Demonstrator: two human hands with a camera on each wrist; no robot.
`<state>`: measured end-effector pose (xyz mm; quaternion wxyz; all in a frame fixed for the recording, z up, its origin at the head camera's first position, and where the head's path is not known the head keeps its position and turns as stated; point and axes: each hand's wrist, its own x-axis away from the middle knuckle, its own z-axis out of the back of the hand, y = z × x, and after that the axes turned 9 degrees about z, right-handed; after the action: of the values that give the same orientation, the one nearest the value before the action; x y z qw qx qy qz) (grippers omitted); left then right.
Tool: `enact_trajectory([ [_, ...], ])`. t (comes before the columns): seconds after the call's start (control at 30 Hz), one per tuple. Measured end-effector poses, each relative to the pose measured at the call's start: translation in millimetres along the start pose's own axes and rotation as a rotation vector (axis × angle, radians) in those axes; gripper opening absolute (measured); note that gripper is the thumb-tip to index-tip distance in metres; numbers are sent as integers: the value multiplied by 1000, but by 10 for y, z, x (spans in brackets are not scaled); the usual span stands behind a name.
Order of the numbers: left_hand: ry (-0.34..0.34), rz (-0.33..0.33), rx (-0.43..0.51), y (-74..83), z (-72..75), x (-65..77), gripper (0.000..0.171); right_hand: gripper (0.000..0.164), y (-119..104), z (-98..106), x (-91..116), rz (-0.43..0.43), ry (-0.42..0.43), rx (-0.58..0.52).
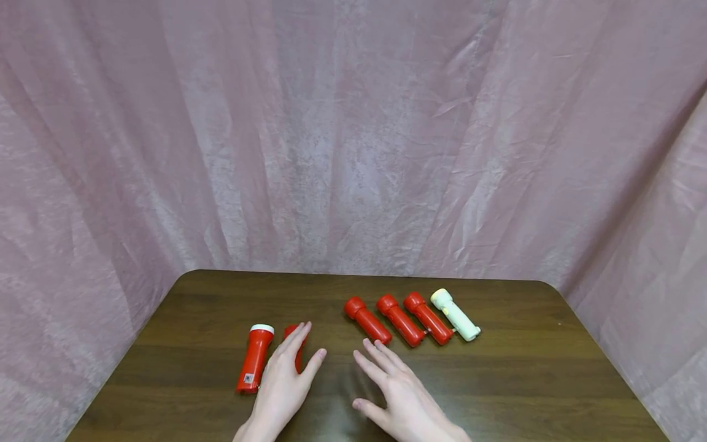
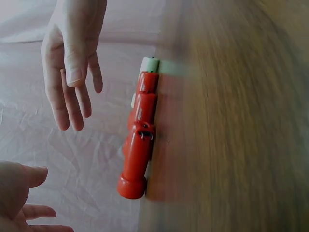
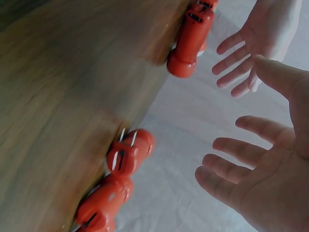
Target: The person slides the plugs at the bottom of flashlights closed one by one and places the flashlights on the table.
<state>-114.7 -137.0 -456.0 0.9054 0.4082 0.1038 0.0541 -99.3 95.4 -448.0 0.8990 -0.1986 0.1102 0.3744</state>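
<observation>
Positioning both bare hands above the counter [image 1: 508, 368], ready to handle the torches, appears to be the step in hand. No torch is gripped or lifted.

Left hand [image 1: 282, 382]: fingers extended, thumb spread well away from them, nothing pinched. Right hand [image 1: 407, 396]: fingers extended and slightly parted, thumb standing apart, nothing pinched. Both wrist views show the fingers raised off the counter.

Torch locations, relative to the fingers, are as follows. The covered torch [image 1: 299, 359] lies below the left fingers and is partly hidden by them; a strip of red shows between fingers and thumb. The rimmed torch [image 1: 256, 359] lies just left of the same fingers, white end pointing away from the person. The near torch [image 1: 369, 320] lies just ahead of the right fingertips. The middle torch [image 1: 401, 320] and the end torch [image 1: 428, 318] lie ahead and to the right of those fingertips. The pale torch [image 1: 456, 315] closes the row, farthest right.

To take a torch, the next move would call for lowering the fingers and closing the thumb across the barrel. The covered torch seems best placed for the left fingers, the near torch for the right. Caution: row spacing is narrow; a wide grasp could nudge a neighbour.
</observation>
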Motion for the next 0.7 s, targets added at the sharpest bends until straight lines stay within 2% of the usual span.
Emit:
enact_trajectory([
  [0.23, 1, -44, 24, 89, -100, 7, 57, 73, 135, 48, 125, -31, 44, 18],
  [0.47, -42, -26, 21, 136, -217, 6, 55, 71, 237, 34, 219, -52, 50, 18],
  [0.7, -52, -35, 3, 191, -318, -11, 56, 71, 297, 54, 252, -86, 38, 9],
])
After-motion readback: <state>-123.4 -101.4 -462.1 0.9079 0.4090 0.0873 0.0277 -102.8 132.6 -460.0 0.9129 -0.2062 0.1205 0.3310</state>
